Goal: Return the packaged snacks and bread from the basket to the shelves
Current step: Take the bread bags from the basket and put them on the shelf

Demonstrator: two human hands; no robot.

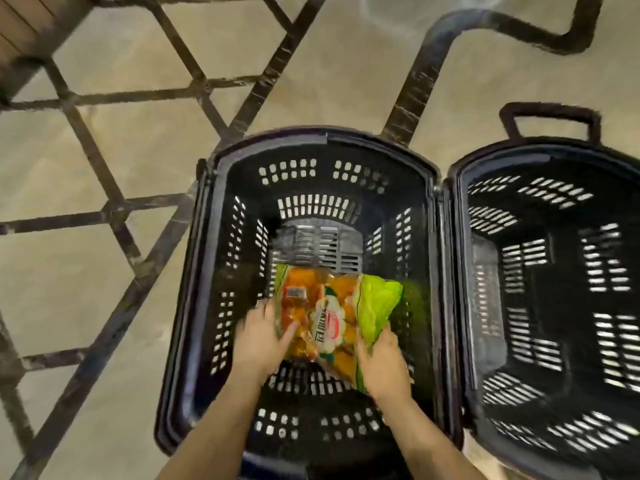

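A snack bag [332,317], clear in the middle with orange pieces inside and green at its ends, sits within a black slotted basket [211,271] on the floor. Both my hands reach down into that basket. My left hand [259,337] grips the bag's left side, its thumb lying across the front. On the green right end, my right hand [382,365] holds the lower edge. The bag is tilted and slightly blurred. No other package shows in this basket.
A second black basket [464,306] stands right beside the first, with a handle [550,114] at its far rim and nothing visible inside. A long dark pull handle [415,84] rises behind. Tan floor with dark lines lies to the left.
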